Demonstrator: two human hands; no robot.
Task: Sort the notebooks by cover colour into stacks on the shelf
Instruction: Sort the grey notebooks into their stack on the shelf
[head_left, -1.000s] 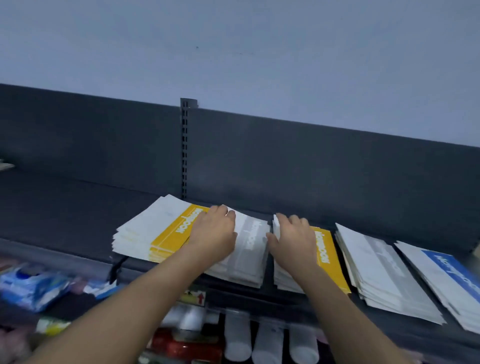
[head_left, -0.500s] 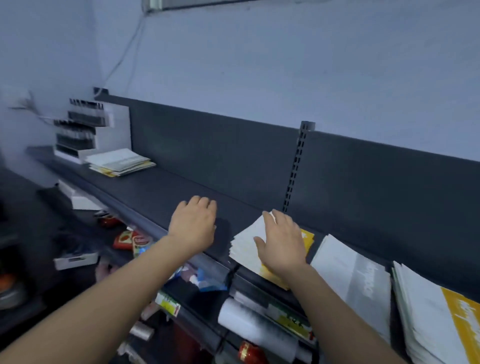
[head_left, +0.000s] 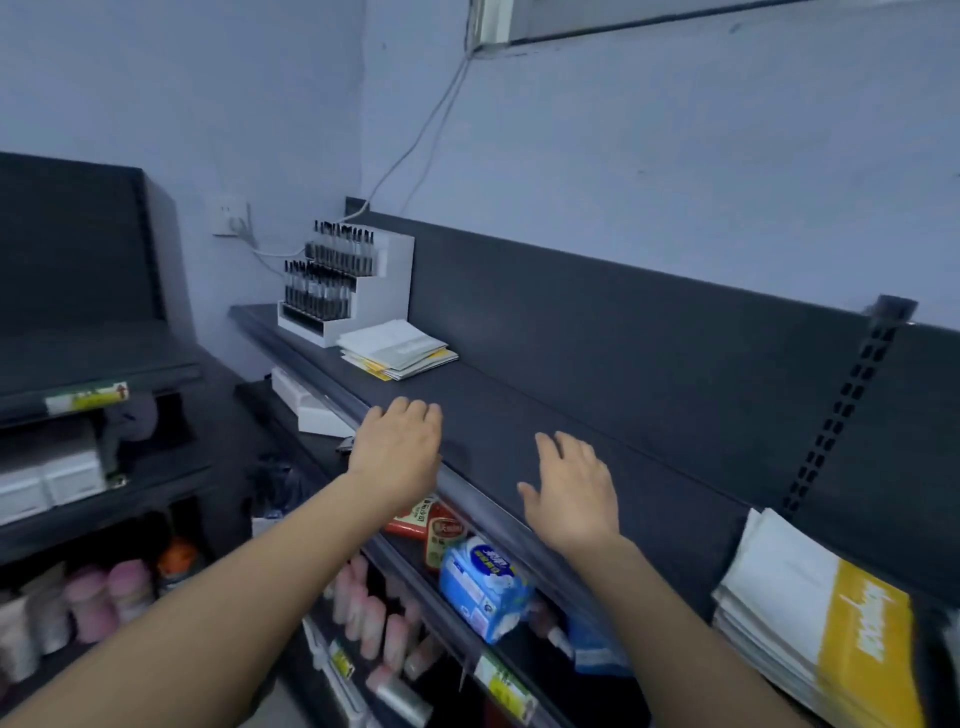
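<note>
1. Dark grey metal shelf (head_left: 519, 415) running from the far left corner toward the lower right, backed by a panel of the same colour under a pale blue-grey wall.
2. Left hand (head_left: 397, 447) palm down, fingers loosely spread, empty, hovering over the front lip of the shelf; contact with the lip not clear.
3. Right hand (head_left: 574, 493) also palm down and empty, fingers splayed, over the bare shelf surface just right of the left hand.
4. Small mixed notebook stack (head_left: 397, 349) lying flat at the far end of the shelf, white and grey covers on top, yellow edges showing beneath, just beside a white pen display rack (head_left: 345, 283).
5. Taller notebook stack (head_left: 821, 618) at the lower right on the same shelf, top cover white with a yellow band, well apart from both hands.
6. Slotted upright (head_left: 841, 410) set in the back panel above that stack.
7. Lower shelf below the hands holding a blue tissue pack (head_left: 483, 587), red packets (head_left: 434, 525) and pink bottles (head_left: 363, 608).
8. Wall socket (head_left: 228, 218) with a cable in the corner, above the pen rack.
</note>
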